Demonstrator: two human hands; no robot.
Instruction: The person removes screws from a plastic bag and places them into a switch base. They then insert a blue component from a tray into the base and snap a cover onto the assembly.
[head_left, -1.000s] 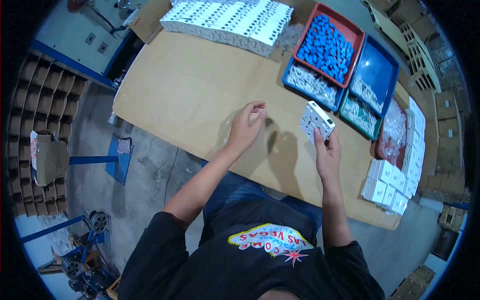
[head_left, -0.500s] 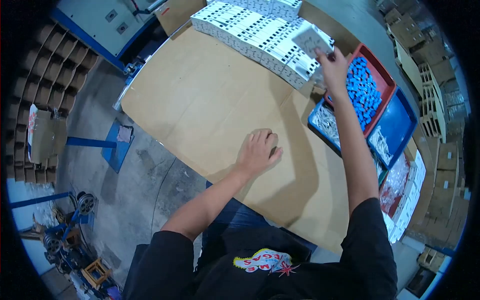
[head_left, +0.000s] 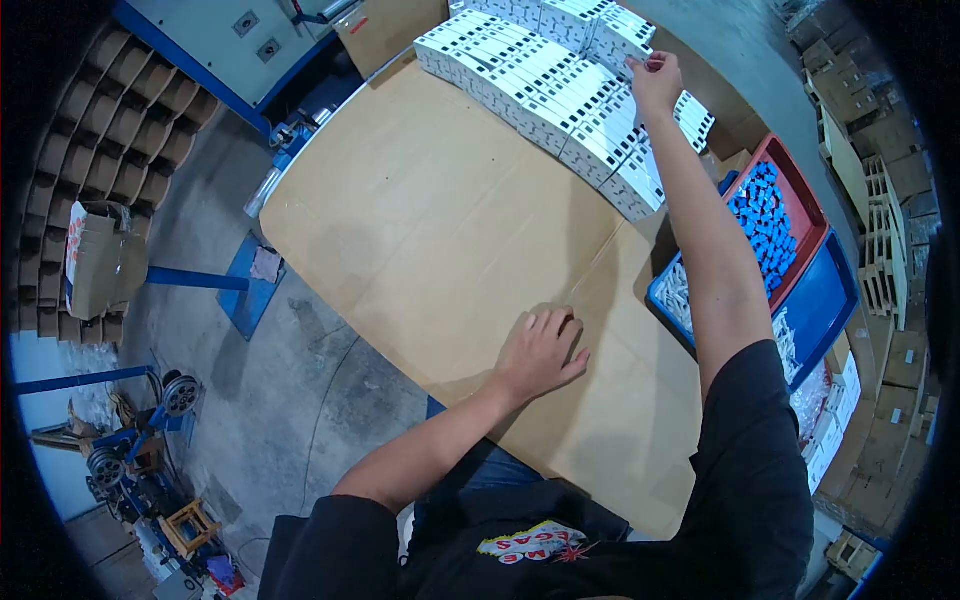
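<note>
My right hand (head_left: 655,82) is stretched far out over the table's back edge. Its fingers pinch a small white box (head_left: 628,38) at the top of the rows of stacked white boxes (head_left: 560,95). My left hand (head_left: 541,350) lies flat, palm down, on the brown cardboard tabletop (head_left: 430,220) near the front edge, fingers slightly apart, with nothing in it. The white box sits among the others on the stack, so its lower part is hidden.
To the right stand a red tray of blue parts (head_left: 768,222) and blue trays with small white parts (head_left: 822,290). More white boxes (head_left: 830,432) lie at the far right. On the floor at the left are a cardboard box (head_left: 98,268) and blue frames.
My right hand carried the white box from in front of me up to the far stack. My left hand dropped onto the cardboard and lies flat. My view shifted forward.
</note>
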